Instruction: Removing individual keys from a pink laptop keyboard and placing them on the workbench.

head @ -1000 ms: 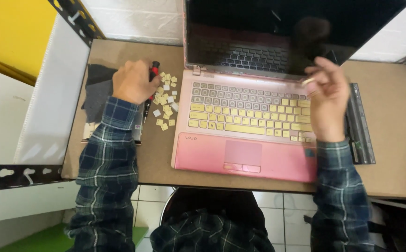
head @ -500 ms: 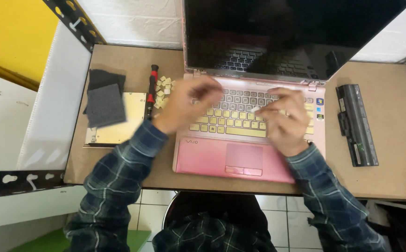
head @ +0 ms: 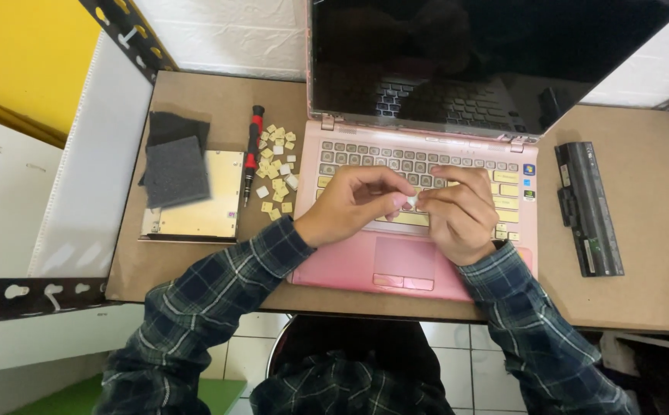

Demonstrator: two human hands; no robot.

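In the head view both hands meet over the pink laptop (head: 419,253) at the middle of the worktop (head: 642,292), the left hand (head: 350,204) and right hand (head: 457,215) with fingers pressed together, pinching one small white keycap (head: 412,201) between them. Loose keycaps (head: 277,165) and a red-handled screwdriver (head: 253,150) lie toward the worktop's far left corner, and a black battery (head: 588,207) lies near its right edge.

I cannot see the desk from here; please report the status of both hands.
Left hand and right hand pinch one small keycap over pink laptop. Loose keycaps and screwdriver lie apart, left.
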